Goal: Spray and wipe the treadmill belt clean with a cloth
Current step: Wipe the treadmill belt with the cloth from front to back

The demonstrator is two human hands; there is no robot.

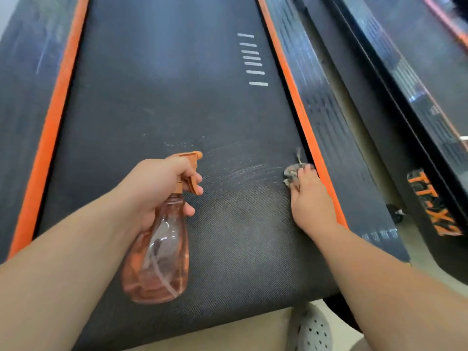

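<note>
Black treadmill belt (157, 97) fills most of the view and runs away from the person. It has an orange strip (58, 102) along its left edge and one more along its right edge. Outside the right strip lies a dark ribbed side rail (329, 122). Short white lines (253, 59) are printed on the belt near its far right edge.

The left hand (157, 183) holds a spray bottle (159, 254) over the near middle of the belt. Its fingers are curled round the neck of the bottle, with fingertips at the orange trigger (192, 181). The bottle is of clear orange-pink plastic and a thin tube shows inside it. Its nozzle points toward the far end of the belt.

The right hand (311, 201) is at the right edge of the belt, just beside the orange strip. Its fingers lie almost straight on a small crumpled grey cloth (291, 173) and press it on the belt. Pale wet streaks (243, 168) mark the belt between the nozzle and the cloth.

Near the right corner of the belt, a grey shoe with holes (314, 330) stands on the beige floor (228, 333). Orange letters (430, 203) show on the dark frame at the right. I cannot read them with certainty. Farther right, a second machine (417, 59) is blurred.
</note>
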